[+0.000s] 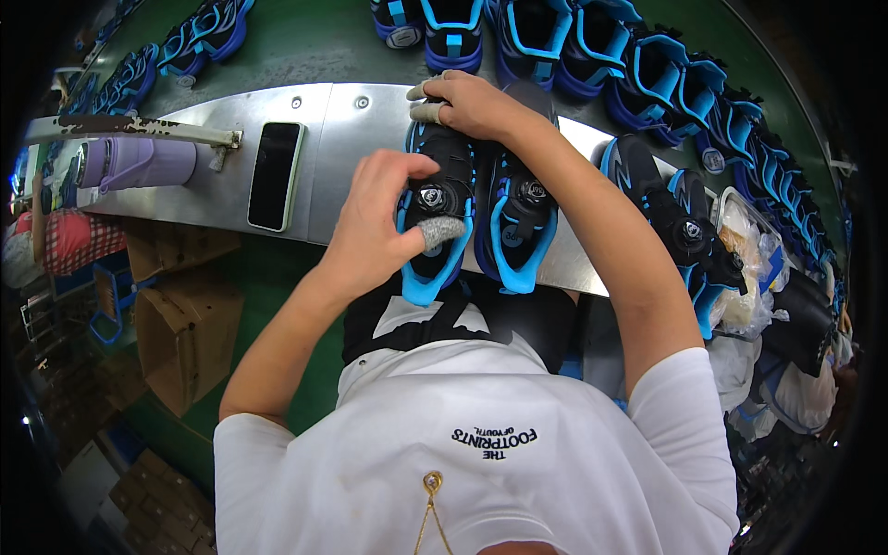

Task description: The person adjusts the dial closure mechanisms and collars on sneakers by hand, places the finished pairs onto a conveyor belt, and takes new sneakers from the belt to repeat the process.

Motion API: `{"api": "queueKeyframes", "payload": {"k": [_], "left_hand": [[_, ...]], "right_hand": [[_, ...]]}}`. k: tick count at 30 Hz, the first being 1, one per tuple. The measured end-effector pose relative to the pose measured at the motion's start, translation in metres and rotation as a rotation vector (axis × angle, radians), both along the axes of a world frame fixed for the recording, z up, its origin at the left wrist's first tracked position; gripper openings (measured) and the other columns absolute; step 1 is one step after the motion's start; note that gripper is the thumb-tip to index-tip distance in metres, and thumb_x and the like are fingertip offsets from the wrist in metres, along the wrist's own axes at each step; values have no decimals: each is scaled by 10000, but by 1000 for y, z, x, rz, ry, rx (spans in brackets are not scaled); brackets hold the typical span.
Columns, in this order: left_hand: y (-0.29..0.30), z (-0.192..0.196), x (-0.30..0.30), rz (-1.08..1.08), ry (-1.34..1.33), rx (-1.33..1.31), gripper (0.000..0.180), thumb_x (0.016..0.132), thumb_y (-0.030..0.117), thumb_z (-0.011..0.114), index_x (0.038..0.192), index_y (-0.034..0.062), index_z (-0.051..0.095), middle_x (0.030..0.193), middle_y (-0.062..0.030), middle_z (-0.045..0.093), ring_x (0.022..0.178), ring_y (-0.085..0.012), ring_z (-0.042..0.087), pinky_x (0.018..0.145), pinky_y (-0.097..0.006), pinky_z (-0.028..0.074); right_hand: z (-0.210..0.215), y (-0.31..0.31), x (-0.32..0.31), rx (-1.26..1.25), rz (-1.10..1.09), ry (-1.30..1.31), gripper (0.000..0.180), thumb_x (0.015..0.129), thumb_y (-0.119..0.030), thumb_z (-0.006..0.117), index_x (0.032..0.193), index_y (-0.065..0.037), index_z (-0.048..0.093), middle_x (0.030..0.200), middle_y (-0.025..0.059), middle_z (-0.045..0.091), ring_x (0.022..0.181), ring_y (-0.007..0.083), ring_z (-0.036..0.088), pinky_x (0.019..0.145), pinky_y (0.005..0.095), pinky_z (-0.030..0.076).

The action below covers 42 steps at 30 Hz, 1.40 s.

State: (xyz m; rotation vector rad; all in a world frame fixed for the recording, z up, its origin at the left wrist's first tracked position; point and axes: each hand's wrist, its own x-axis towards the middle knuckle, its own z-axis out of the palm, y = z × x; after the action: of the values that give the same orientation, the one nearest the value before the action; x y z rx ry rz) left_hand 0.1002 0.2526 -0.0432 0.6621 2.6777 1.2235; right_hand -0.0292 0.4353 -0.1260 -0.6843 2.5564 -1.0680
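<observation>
A black shoe (442,159) with light-blue trim and a purple-blue sole lies in front of me, toe pointing away, a round lacing dial on its tongue. My left hand (375,215) is at its near left side; thumb and index finger are spread on either side of the dial, the thumb in a grey finger sleeve. Over the toe, my right hand (474,104) bends its fingers, some in pale finger sleeves, and grips the shoe from above. Beside it on the right lies a matching shoe (529,222), its toe partly hidden under my right forearm.
A metal bench plate (350,120) carries a phone (276,176) and a lilac tumbler (148,164) at left. Rows of similar shoes (536,42) stand along the far side. More shoes (680,227) and a plastic-bagged bin (740,254) are at right. Cardboard boxes (190,333) stand lower left.
</observation>
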Motion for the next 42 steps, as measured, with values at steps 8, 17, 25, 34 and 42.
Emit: {"api": "queueKeyframes", "payload": {"k": [8,17,25,34,42], "left_hand": [[-22,-1,-16,-204,-263,235,382,821,69,694,1196,57,626,1134,-91,636,1045,-238,573,965,-334,431],[6,24,66,-283,34,-194,522,730,129,719,1242,137,618,1178,-225,506,996,-378,555,883,-445,482],[32,-5,54,-345,-270,-384,492,727,117,702,1197,116,554,1036,-223,546,897,-407,607,757,-458,528],[50,1,54,-328,-282,-436,528,790,248,733,1293,220,574,1030,-217,611,830,-397,635,752,-443,533],[-58,78,-29,127,-581,375,174,852,114,751,980,28,670,828,40,636,766,-52,561,680,-239,476]], "right_hand": [[11,-4,-7,16,42,-6,391,892,-351,646,1214,-131,667,1195,196,618,1115,356,583,956,416,463],[51,19,10,-143,-240,494,216,837,-265,701,928,-70,727,923,124,666,919,326,625,776,435,508],[32,54,-12,593,-593,517,539,658,-520,822,973,-96,714,1099,226,535,900,366,630,765,427,548],[26,84,-38,617,-503,424,527,711,-527,751,908,-38,761,1135,169,524,984,324,597,784,380,552],[45,185,-35,725,-731,379,498,757,-543,734,826,-50,755,1049,181,577,978,332,613,798,436,533]]}}
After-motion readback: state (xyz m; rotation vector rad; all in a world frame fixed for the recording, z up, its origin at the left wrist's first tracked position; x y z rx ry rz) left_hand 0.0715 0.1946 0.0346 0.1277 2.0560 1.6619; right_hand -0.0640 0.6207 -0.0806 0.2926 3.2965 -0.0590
